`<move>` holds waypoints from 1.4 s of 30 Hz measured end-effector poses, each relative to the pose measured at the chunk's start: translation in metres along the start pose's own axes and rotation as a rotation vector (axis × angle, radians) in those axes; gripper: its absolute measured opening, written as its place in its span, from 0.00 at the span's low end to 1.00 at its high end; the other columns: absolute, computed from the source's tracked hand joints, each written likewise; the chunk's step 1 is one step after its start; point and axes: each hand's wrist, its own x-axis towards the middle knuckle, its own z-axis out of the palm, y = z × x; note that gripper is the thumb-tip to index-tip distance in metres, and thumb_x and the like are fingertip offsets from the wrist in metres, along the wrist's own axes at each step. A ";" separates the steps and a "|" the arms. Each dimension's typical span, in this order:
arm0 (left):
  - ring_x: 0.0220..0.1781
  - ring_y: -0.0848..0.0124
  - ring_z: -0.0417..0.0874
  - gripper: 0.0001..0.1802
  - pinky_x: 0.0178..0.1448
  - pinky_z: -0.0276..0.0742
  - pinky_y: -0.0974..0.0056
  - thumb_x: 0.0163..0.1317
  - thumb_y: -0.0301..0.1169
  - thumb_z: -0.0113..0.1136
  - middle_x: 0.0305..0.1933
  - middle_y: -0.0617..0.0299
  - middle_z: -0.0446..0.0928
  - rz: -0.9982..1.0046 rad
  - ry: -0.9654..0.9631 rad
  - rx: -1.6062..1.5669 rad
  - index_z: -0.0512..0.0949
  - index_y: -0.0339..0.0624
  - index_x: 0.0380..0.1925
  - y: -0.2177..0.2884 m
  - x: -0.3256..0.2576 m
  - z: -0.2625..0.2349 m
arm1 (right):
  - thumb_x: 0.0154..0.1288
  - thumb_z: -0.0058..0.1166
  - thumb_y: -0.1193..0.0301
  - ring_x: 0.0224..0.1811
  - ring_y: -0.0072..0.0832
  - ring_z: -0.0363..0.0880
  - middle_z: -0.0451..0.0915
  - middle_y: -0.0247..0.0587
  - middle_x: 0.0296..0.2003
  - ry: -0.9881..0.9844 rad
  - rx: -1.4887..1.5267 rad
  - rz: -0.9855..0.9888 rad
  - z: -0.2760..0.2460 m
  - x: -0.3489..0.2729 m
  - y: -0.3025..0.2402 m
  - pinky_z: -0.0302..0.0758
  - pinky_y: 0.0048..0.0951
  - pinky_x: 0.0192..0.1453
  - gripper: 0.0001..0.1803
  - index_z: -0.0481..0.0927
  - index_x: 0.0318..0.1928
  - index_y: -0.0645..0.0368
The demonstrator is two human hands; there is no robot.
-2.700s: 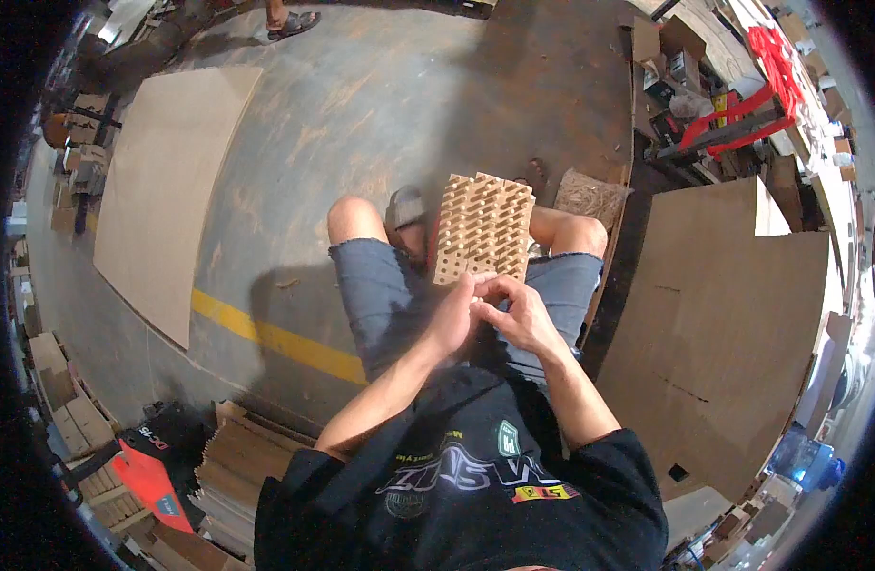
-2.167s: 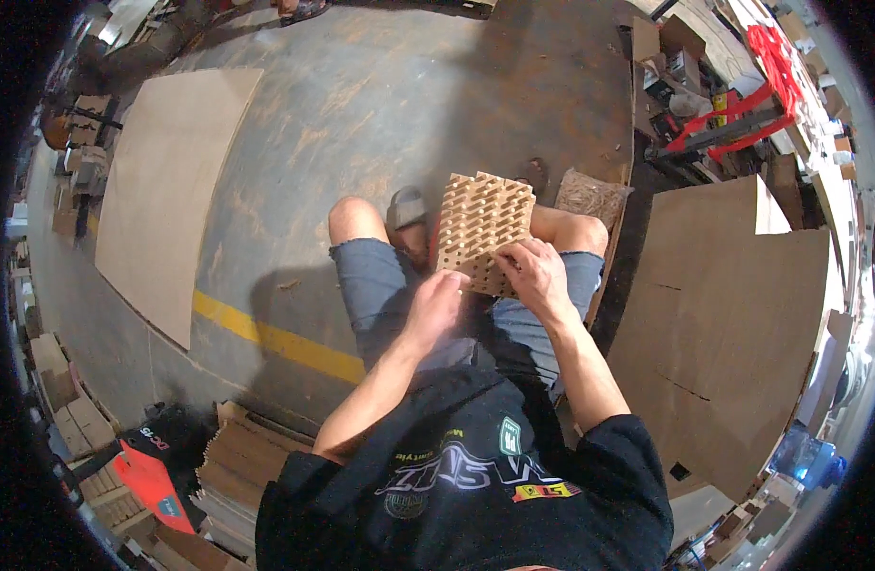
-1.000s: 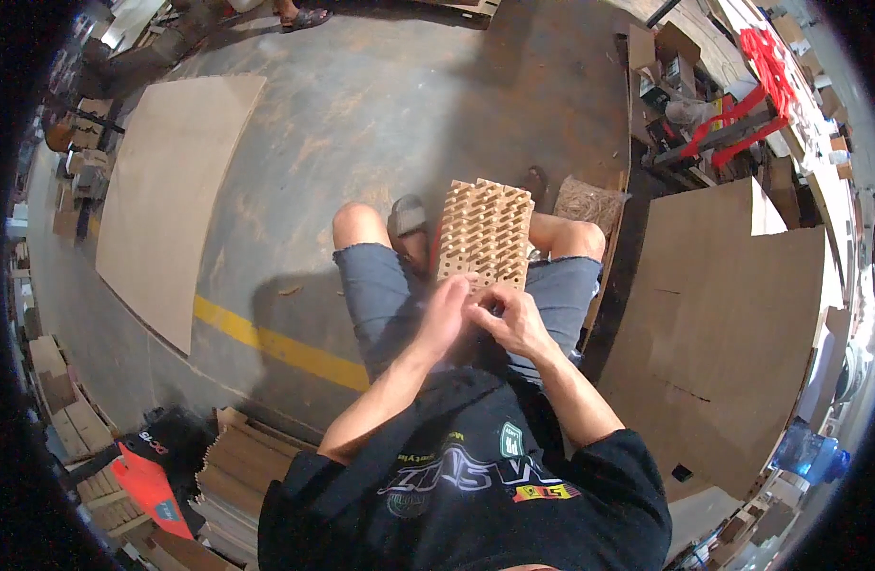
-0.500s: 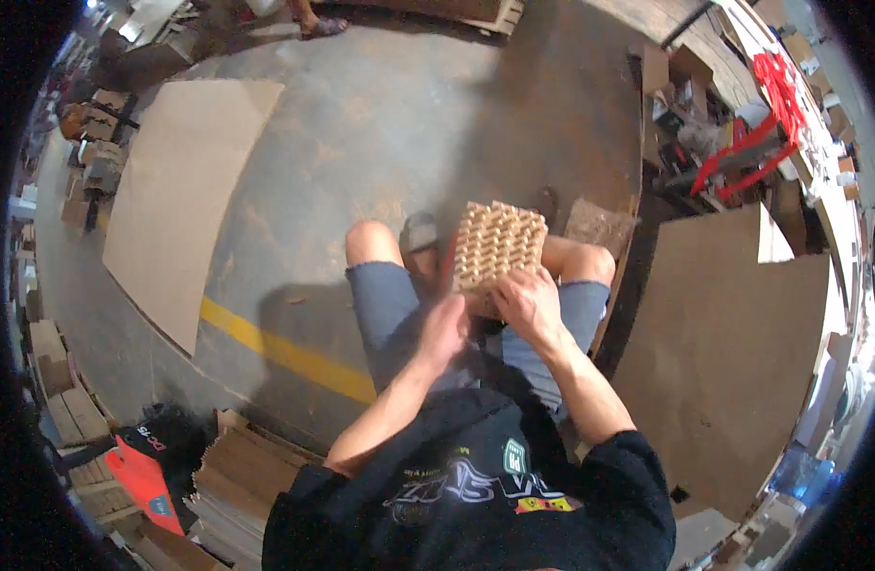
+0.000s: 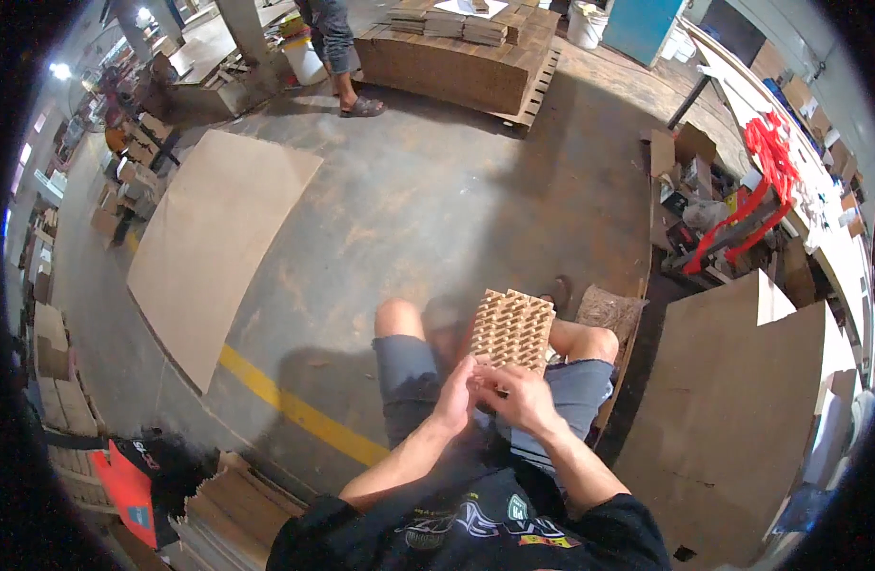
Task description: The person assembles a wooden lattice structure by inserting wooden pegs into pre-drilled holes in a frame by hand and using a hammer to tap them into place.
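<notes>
A tan, rectangular panel [image 5: 511, 328] with slanting rows of short raised pegs or bumps lies between my knees, tilted. My left hand [image 5: 453, 398] is at its near left corner, with fingers bent and pressed together. Over the near edge is my right hand [image 5: 523, 396], its fingers curled inward until they meet those of the left. Whatever the fingertips pinch is hidden behind the hands. What carries the panel from below does not show.
Cardboard sheets [image 5: 230, 243] lie on the floor at left, and another large sheet [image 5: 732, 419] is at right. A loaded pallet [image 5: 456, 67] stands ahead, beside a person's leg [image 5: 334, 48]. Stacked cardboard [image 5: 237, 509] is at lower left; red straps [image 5: 770, 157] hang at right.
The view has tipped up, showing more of the pallet and the person ahead. My left hand has come in against the right hand at the panel's near edge.
</notes>
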 end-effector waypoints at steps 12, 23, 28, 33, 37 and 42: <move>0.58 0.67 0.77 0.29 0.66 0.71 0.58 0.76 0.56 0.40 0.58 0.60 0.77 -0.010 0.012 0.058 0.73 0.43 0.59 0.000 0.001 0.007 | 0.63 0.59 0.71 0.45 0.47 0.84 0.84 0.50 0.41 -0.075 0.222 0.199 0.003 -0.010 0.003 0.81 0.40 0.49 0.15 0.83 0.51 0.54; 0.56 0.68 0.78 0.21 0.60 0.74 0.62 0.71 0.35 0.58 0.55 0.58 0.77 0.420 0.302 0.853 0.72 0.40 0.60 -0.006 0.018 -0.052 | 0.63 0.66 0.70 0.34 0.34 0.84 0.84 0.43 0.30 0.201 0.020 0.180 0.000 0.005 0.065 0.79 0.32 0.41 0.08 0.85 0.39 0.61; 0.73 0.56 0.67 0.29 0.75 0.62 0.57 0.70 0.34 0.59 0.69 0.46 0.68 0.324 0.176 1.098 0.65 0.38 0.68 -0.011 0.021 -0.040 | 0.59 0.65 0.69 0.37 0.42 0.82 0.83 0.42 0.30 0.146 -0.132 -0.003 0.012 0.016 0.063 0.77 0.41 0.44 0.06 0.84 0.35 0.57; 0.71 0.57 0.69 0.30 0.73 0.64 0.57 0.70 0.35 0.61 0.67 0.49 0.70 0.262 0.184 1.090 0.65 0.39 0.68 0.000 0.017 -0.032 | 0.57 0.62 0.70 0.37 0.43 0.81 0.82 0.41 0.30 0.167 -0.183 -0.057 0.023 0.026 0.061 0.77 0.45 0.42 0.04 0.84 0.33 0.54; 0.68 0.58 0.72 0.30 0.71 0.66 0.57 0.70 0.35 0.62 0.66 0.50 0.72 0.339 0.144 1.130 0.66 0.40 0.68 -0.007 0.024 -0.045 | 0.56 0.58 0.69 0.38 0.41 0.81 0.80 0.38 0.29 0.059 -0.370 -0.087 0.017 0.036 0.049 0.73 0.44 0.47 0.04 0.80 0.29 0.54; 0.65 0.64 0.74 0.30 0.69 0.69 0.60 0.68 0.37 0.65 0.63 0.53 0.75 0.329 0.022 0.901 0.68 0.38 0.65 0.009 0.020 -0.018 | 0.55 0.54 0.67 0.41 0.36 0.79 0.79 0.34 0.31 0.005 -0.485 -0.102 0.031 0.034 0.055 0.70 0.42 0.49 0.06 0.79 0.33 0.51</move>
